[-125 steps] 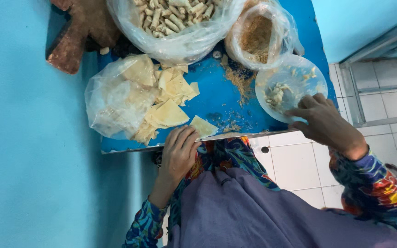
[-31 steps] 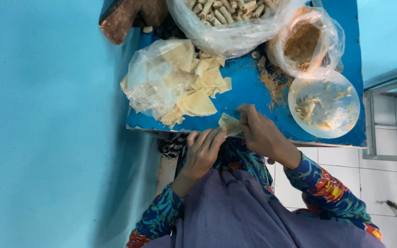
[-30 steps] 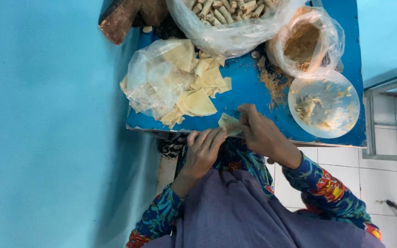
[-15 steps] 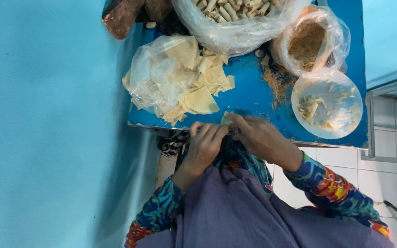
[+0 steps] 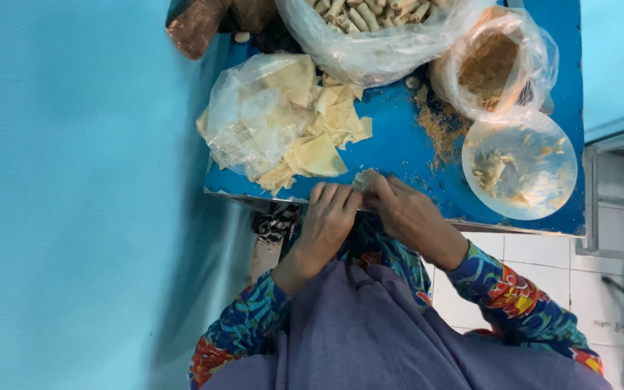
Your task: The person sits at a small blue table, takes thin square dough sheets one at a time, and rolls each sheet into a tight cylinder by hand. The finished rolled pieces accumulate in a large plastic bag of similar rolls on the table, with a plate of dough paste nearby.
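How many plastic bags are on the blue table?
3. One bag of wrappers at the left, one bag of rolls at the top, one bag of crumbs at the right, above the bowl.

A turquoise painted wall (image 5: 66,180) fills the left side, evenly lit with a soft shadow low near the table edge. A small blue table (image 5: 399,144) stands against it. At right, a white tiled floor (image 5: 536,267) with dark grout lines meets a grey metal frame (image 5: 590,195); above, a second turquoise surface (image 5: 619,58).
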`<move>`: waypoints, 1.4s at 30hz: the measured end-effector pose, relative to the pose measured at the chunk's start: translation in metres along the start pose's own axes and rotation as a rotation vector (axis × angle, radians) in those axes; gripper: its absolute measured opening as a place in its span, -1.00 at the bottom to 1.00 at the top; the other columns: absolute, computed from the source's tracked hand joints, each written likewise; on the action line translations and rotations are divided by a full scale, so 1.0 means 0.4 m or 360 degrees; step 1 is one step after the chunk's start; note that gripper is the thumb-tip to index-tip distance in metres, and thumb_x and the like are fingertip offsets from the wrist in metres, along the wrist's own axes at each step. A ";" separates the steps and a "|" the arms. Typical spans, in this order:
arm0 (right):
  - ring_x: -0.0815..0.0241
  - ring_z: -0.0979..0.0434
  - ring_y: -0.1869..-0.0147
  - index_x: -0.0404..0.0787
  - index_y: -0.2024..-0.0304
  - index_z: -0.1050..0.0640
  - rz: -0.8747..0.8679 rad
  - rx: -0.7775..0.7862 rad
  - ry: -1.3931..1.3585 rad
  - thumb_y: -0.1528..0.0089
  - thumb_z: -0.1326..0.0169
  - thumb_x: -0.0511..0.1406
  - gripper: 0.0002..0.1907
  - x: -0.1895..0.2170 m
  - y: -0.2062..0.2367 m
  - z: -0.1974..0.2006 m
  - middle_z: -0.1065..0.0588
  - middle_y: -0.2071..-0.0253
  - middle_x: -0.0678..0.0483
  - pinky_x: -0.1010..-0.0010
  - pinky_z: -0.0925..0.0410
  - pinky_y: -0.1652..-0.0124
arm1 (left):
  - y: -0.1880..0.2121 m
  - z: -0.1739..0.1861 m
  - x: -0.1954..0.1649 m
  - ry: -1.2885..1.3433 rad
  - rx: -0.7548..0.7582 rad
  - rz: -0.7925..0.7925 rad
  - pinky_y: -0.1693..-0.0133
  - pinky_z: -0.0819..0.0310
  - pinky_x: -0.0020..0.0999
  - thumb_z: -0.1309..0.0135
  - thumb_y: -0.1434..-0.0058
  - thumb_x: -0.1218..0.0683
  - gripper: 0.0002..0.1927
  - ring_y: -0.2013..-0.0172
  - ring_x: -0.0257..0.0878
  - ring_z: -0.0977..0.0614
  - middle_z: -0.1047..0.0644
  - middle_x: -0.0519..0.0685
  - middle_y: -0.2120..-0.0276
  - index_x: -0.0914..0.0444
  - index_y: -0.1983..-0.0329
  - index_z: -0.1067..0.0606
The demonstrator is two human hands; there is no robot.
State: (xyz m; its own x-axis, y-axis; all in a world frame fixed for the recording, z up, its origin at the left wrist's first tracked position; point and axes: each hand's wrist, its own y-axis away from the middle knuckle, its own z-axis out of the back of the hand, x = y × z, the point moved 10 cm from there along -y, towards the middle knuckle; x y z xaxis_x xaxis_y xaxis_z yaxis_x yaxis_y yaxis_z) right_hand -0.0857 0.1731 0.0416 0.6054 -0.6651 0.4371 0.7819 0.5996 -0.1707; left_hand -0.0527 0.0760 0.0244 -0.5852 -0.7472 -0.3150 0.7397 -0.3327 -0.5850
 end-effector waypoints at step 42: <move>-0.24 -0.25 -0.48 -0.38 -0.43 -0.25 0.0312 -0.0070 0.0866 0.14 -0.15 -0.08 0.10 -0.028 -0.056 -0.006 -0.35 -0.38 -0.23 0.00 -0.11 -0.31 | -0.037 -0.051 0.107 -0.0371 0.0189 0.0461 -0.07 -0.21 0.03 -0.10 -0.29 -0.13 -0.30 -0.12 0.01 -0.43 -0.39 0.12 -0.27 0.38 -0.37 -0.35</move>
State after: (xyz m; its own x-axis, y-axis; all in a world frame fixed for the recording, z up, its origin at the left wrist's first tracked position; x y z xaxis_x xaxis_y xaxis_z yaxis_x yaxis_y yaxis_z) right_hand -0.1096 0.1660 0.0383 0.7196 -0.6837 -0.1211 0.6460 0.7232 -0.2442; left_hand -0.0953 0.0606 0.0044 -0.2651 -0.9262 -0.2679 0.9046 -0.1428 -0.4016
